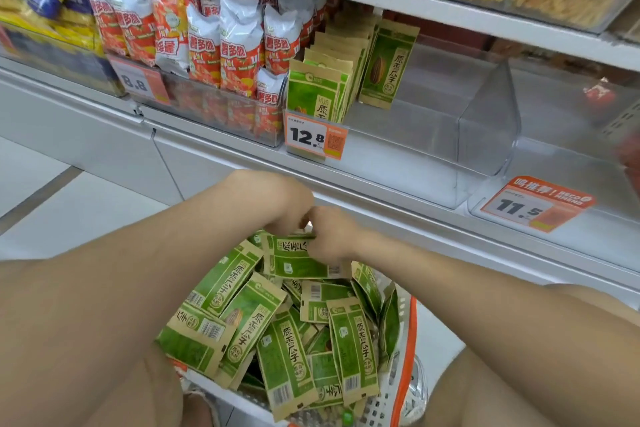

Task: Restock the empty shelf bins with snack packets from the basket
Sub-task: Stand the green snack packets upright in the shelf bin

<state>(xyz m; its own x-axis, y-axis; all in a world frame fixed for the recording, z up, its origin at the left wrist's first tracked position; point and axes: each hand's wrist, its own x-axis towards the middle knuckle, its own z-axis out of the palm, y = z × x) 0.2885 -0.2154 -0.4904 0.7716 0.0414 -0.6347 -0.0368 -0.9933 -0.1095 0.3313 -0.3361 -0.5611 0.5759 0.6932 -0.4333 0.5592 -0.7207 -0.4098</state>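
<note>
1. Both hands meet over the basket (412, 340): the left hand (277, 201) and right hand (332, 236) pinch the top edge of one flat, glossy green packet (298, 258)
2. The basket, white lattice plastic with an orange rim, is heaped with loose packets (284, 357) lying criss-cross
3. On the shelf, a clear hard-plastic bin (485, 121) holds an upright row (325, 80) of matching packets at its left end, behind a price tag (313, 137)
</note>
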